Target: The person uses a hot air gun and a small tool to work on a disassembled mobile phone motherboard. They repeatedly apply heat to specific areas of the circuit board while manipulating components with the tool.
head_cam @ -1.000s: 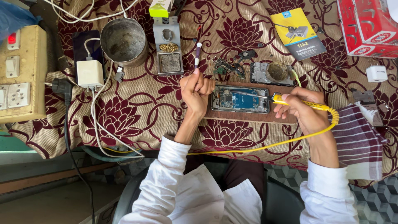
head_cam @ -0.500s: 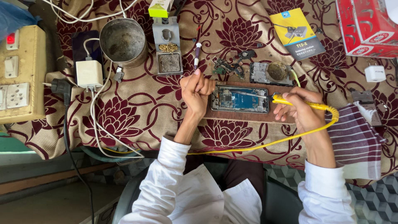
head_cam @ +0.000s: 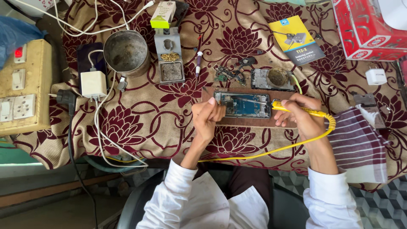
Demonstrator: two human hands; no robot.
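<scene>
1. Head view, item one: opened phone [head_cam: 242, 104], back off, blue board showing, lying flat on a brown board [head_cam: 250, 123] on the flowered cloth of the counter [head_cam: 140, 118].
2. My right hand [head_cam: 302, 113]: fingers closed around a yellow soldering iron [head_cam: 296, 110], its thin tip laid over the phone's right half. Its yellow cord [head_cam: 271, 150] loops toward my lap.
3. My left hand [head_cam: 207, 116]: fingers curled narrow at the phone's left end, touching its edge. Whether they pinch anything small I cannot tell.
4. Step in hand, as I judge it: solder work on the phone's board, left hand steadying. The next move calls for a light, exact touch of the tip and a phone that does not slide.
5. Nearby stock: grey tip-cleaner stand [head_cam: 169, 57] with brass wool, round metal tin [head_cam: 126, 51], loose small parts [head_cam: 231, 73], second phone frame [head_cam: 271, 79], white charger [head_cam: 93, 84], striped cloth [head_cam: 360, 142].
</scene>
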